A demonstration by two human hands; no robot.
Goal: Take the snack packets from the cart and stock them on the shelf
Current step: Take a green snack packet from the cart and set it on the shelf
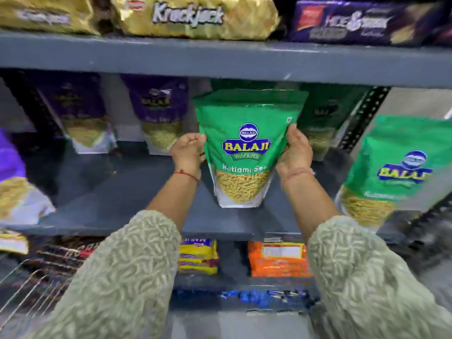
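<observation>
Now a green stand-up plastic pouch of yellow sev (247, 148) stands upright on the grey metal shelf (117, 192), pinched between both sets of fingers, likely to steady it in line with the green pouches behind. Left hand (188, 150) and right hand (294, 152) grip its side edges, arms outstretched, fuzzy green sleeves (127, 272) pushed back.

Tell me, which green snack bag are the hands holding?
The middle green Balaji packet, gripped on both sides by the left hand and right hand. The other green packet stands untouched further right on the shelf.
</observation>
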